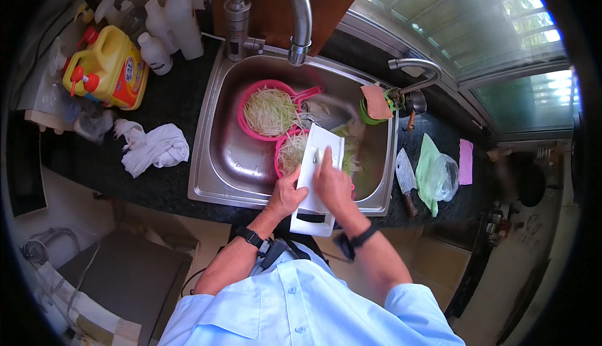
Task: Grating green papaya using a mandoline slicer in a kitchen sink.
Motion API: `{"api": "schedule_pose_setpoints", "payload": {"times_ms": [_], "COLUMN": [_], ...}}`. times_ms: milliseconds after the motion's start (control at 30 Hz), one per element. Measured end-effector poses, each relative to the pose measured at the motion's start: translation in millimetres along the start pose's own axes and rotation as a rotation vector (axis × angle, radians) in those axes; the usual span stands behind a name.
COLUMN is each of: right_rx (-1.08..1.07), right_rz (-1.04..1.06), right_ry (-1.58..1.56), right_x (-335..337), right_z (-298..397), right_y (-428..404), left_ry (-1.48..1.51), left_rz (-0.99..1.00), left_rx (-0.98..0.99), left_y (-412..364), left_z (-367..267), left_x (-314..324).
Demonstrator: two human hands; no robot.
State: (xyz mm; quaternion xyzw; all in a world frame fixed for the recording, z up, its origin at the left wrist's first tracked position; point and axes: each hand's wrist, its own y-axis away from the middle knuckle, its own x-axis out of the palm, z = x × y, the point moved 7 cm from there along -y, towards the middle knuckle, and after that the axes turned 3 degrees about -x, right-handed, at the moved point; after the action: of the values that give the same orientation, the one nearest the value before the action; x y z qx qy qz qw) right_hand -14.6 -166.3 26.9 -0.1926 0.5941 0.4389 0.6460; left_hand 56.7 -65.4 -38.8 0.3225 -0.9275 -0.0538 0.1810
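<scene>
My left hand [285, 194] grips the left edge of a white plastic mandoline grater [308, 190], thumb on its face. The grater slopes from near my waist over the sink's front rim, above a pink colander [277, 158] with pale shreds [291, 152]. On the grater's face, my right hand [335, 188] presses a pale piece [320, 155], mostly hidden under its fingers; the index finger points up the board. Behind it, a second pink colander [301, 95] is heaped with pale green vegetable shreds [269, 111]. Green peelings or leaves [349, 158] lie in the sink, right of the grater.
The steel sink [202, 176] sits under a curved faucet [301, 26]. A cleaver [405, 172], a green cloth [427, 176] and a plastic bag [444, 176] lie right. At left are a white cloth [157, 148], a yellow detergent jug [110, 70] and several bottles [181, 23].
</scene>
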Motion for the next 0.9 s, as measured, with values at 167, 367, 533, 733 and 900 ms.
{"api": "schedule_pose_setpoints", "payload": {"times_ms": [167,367,533,733,900], "right_rx": [0.104,0.085,0.166,0.236,0.201], "right_rz": [-0.210,-0.305,-0.433,-0.310,-0.027], "right_ry": [0.021,-0.195,-0.375,-0.332,-0.616], "right_x": [-10.4,-44.8,-61.6,-58.8,-10.0], "right_z": [-56.5,-70.8,-107.2,-140.2,-128.3], "right_y": [-106.5,-50.2,0.6,0.7,-30.1], "left_ry": [0.065,0.067,-0.032,0.174,0.334], "left_rz": [0.031,0.001,0.146,0.092,-0.163], "left_rx": [0.008,0.019,0.046,-0.033,-0.120], "left_y": [-3.0,0.0,6.5,19.1,21.8], "left_z": [8.8,-1.6,-10.3,5.8,-13.8], "left_x": [15.6,9.4,34.1,16.9,-53.9]}}
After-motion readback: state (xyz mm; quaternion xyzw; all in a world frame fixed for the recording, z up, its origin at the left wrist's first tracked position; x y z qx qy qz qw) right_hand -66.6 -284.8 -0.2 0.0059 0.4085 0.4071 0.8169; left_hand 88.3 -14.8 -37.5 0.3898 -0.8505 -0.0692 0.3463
